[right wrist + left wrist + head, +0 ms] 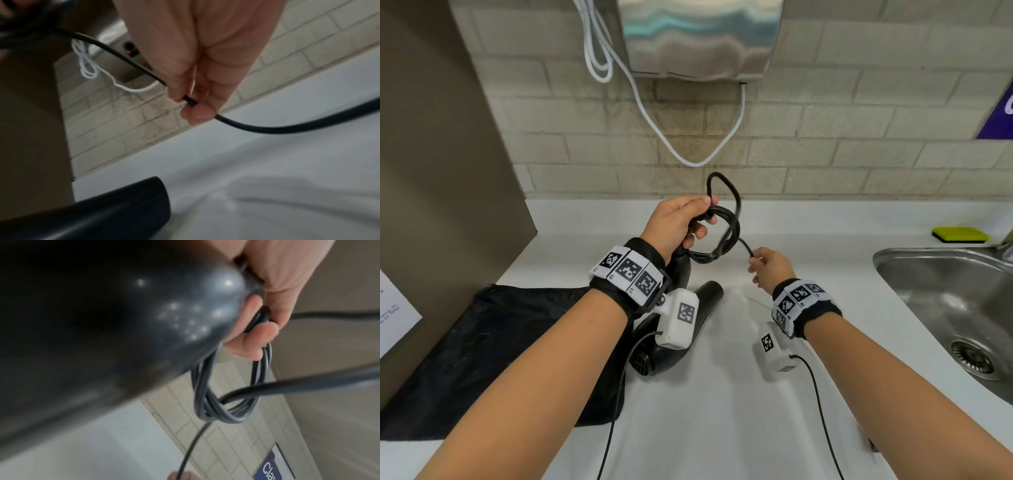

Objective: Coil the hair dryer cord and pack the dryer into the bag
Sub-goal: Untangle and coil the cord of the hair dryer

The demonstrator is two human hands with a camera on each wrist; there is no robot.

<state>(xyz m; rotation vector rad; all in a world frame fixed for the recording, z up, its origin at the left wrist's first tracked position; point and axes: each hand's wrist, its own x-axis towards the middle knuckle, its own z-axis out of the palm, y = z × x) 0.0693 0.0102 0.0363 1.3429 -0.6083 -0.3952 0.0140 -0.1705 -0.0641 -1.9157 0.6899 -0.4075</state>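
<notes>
A black hair dryer (688,315) lies on the white counter (722,411) under my left wrist, its handle end filling the left wrist view (102,321). My left hand (681,222) grips several loops of the black cord (726,233) above the dryer; the loops (226,402) hang from curled fingers (252,340). My right hand (768,267) pinches the free run of cord (123,56) between thumb and fingertips (197,113), to the right of the coil. The black bag (493,349) lies flat at the left, beside the dryer.
A steel sink (945,308) is set into the counter at the right, with a yellow sponge (960,234) behind it. A metal hand dryer (698,34) with a white cable (688,150) hangs on the tiled wall. A brown panel (431,171) stands at the left.
</notes>
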